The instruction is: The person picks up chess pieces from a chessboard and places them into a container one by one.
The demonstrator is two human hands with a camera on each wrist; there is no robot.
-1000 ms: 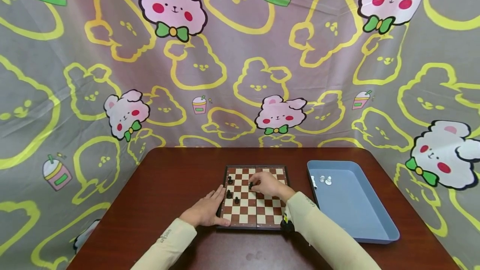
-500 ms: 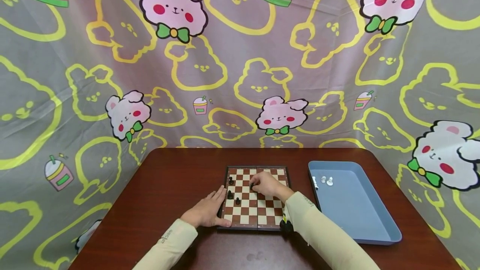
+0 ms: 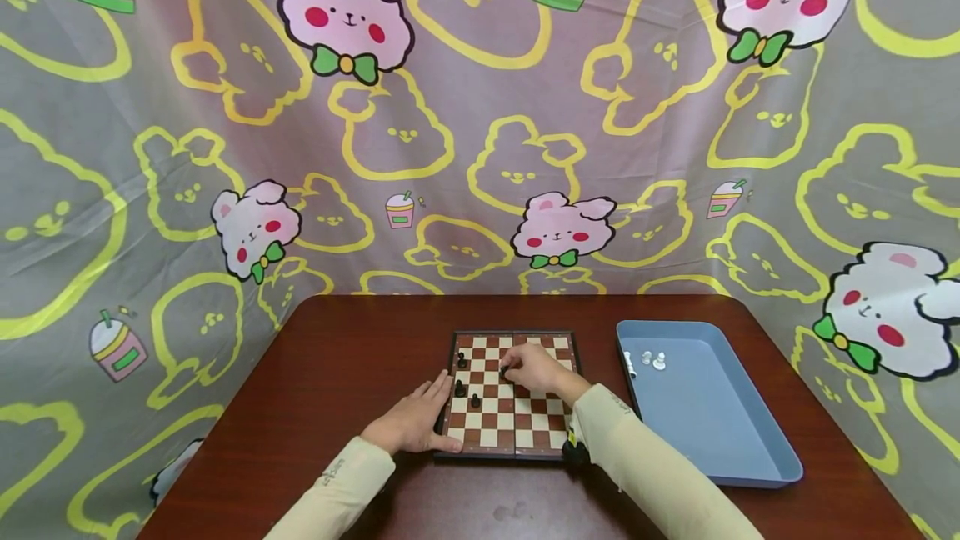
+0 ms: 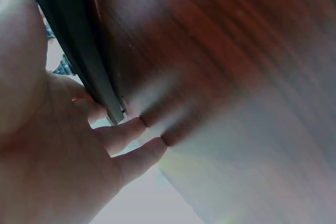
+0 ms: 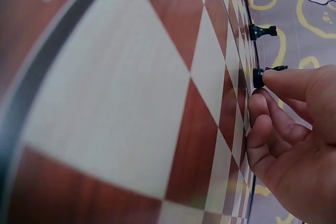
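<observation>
A brown and cream chessboard (image 3: 487, 438) with a dark frame lies on the table. My right hand (image 3: 534, 368) is over its middle, thumb and finger pinching a black chess piece (image 5: 257, 78) low down at the board surface. Three other black chess pieces stand toward the left side: one farther back (image 3: 461, 360), one nearer (image 3: 459, 388) and a small pawn (image 3: 476, 400). Along the left edge of the board rests my left hand (image 3: 414, 419), fingers extended and thumb over the near corner. In the left wrist view its fingertips touch the table beside the black board edge (image 4: 79, 51).
Right of the board sits a blue-grey tray (image 3: 712, 423). White chess pieces (image 3: 659, 361) are grouped in its far left corner, one lying along the side wall. A cartoon-printed curtain (image 3: 450, 148) hangs behind the dark red wooden table (image 3: 352, 348) and along both sides.
</observation>
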